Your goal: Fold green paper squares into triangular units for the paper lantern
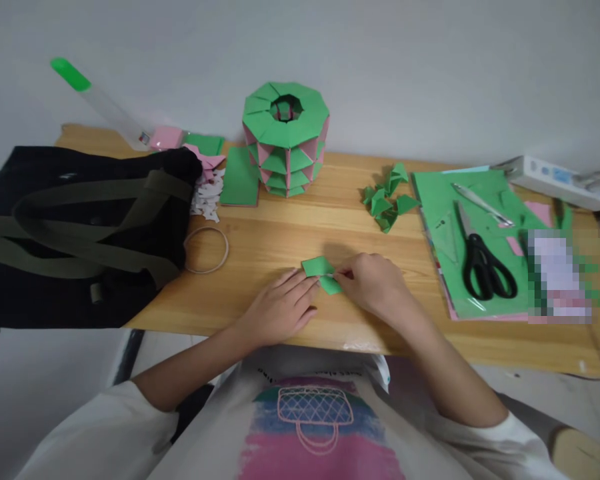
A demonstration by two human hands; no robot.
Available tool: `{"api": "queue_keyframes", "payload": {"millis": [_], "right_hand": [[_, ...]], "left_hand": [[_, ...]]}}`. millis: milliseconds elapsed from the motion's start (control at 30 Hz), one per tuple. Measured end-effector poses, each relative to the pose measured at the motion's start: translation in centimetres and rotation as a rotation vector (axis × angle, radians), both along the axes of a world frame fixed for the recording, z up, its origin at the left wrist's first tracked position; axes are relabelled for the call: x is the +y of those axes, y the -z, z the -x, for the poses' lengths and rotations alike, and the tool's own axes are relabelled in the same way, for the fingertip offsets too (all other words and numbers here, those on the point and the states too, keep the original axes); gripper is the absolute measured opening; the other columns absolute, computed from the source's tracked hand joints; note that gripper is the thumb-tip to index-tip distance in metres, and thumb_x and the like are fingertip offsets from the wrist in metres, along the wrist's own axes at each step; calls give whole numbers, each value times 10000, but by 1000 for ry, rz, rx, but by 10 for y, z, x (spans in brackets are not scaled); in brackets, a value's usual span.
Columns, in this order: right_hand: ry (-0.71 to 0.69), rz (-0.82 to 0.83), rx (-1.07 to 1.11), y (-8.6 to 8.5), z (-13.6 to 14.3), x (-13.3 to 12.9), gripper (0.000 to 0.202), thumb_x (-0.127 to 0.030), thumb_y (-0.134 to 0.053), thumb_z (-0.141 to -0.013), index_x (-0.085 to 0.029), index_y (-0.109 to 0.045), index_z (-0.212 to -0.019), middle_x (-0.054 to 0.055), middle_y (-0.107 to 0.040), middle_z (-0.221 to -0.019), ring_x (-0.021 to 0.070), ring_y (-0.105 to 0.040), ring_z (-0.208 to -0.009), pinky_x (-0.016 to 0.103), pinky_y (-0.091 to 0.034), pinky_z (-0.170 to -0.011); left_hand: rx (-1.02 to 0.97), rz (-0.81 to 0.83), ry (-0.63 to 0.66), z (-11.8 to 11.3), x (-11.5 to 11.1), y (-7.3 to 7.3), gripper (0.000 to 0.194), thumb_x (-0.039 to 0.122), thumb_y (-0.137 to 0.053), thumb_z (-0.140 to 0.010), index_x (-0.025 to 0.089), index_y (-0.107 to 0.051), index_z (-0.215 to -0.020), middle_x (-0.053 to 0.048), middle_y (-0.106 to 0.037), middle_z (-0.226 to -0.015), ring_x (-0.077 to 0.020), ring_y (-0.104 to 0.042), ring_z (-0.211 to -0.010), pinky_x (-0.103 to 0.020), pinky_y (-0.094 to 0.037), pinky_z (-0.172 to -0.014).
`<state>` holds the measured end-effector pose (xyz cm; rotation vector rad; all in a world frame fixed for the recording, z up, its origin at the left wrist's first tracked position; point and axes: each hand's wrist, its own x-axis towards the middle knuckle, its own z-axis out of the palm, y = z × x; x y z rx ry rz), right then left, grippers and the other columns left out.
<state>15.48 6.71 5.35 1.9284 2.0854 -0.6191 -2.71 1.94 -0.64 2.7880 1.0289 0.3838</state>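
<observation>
A small green piece of paper (316, 266), partly creased, lies on the wooden table in front of me. My left hand (286, 303) rests flat with fingers stretched out, the tips touching the paper's lower left side. From the right, my right hand (373, 283) pinches the paper's edge between closed fingers, which hide part of it. Beyond my right hand is a loose cluster of folded green paper pieces (386, 200). Farther back stands a round green and pink folded-paper structure (286, 137) with a hole in its top.
A black bag (85, 267) covers the table's left side, beside a rubber band (225, 250) and white paper scraps (209, 198). Black-handled scissors (480, 260) and a pen (483, 204) lie on green sheets (433, 193) at right. A white power strip (555, 179) sits behind them.
</observation>
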Motion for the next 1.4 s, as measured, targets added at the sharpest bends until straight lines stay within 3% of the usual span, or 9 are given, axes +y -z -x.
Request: {"api": "queue_keyframes", "payload": {"millis": [167,300,433,533,700,1033,1400], "right_hand": [[17,-60,-12,-3,-14,1,245,-255,-558,-803,-175,-725,-642,128,-714,-666,222,-634,-596,290,-284,-483],[-7,-159,93,-3,-36,-9,233,-200,-510,-838,-178,-725,-751,95,-714,-749,195,-631,-648,279,-385,-554],[-222,-478,479,19,-39,-38,266,-243,-474,-909,-161,-713,-995,124,-664,-918,224,-622,-865,319,-485,-732],[-338,-677,381,42,-28,-59,258,-249,-512,-906,-210,-699,-1080,146,-635,-1066,269,-571,-999,399,-473,-816],[-258,-687,321,60,-14,-71,296,-258,-519,-904,-199,-663,-1156,165,-550,-1271,288,-492,-1129,444,-438,-918],[-235,-691,298,61,-12,-70,307,-267,-498,-913,-182,-664,-1157,163,-561,-1247,282,-494,-1127,432,-439,-922],[-157,-763,191,59,-10,-72,292,-312,-523,-909,-173,-691,-1102,157,-614,-1192,272,-512,-1058,392,-415,-857]], "left_hand": [[-6,-2,4,0,0,2,356,289,-463,-931,85,-591,-1194,-152,-658,-1229,-264,-559,-1202,-427,-395,-1047],[11,-69,9,-1,-1,1,338,286,-451,-935,82,-618,-1147,-139,-681,-1192,-261,-582,-1169,-409,-402,-1035],[39,-85,-3,-3,-1,-1,344,284,-473,-927,60,-616,-1145,-144,-680,-1187,-268,-583,-1166,-382,-415,-1014],[61,-68,4,-4,-1,-1,357,283,-461,-935,51,-604,-1166,-161,-668,-1199,-267,-573,-1176,-379,-409,-1012],[72,-20,19,-3,-1,0,385,276,-390,-960,50,-580,-1206,-189,-644,-1229,-279,-549,-1195,-417,-418,-994],[96,-115,51,-4,2,-5,345,254,-421,-944,41,-646,-1096,-165,-617,-1292,-276,-571,-1172,-386,-426,-975],[73,-107,40,-2,0,-1,362,259,-436,-946,33,-604,-1173,-161,-676,-1195,-267,-590,-1148,-385,-425,-982]]}}
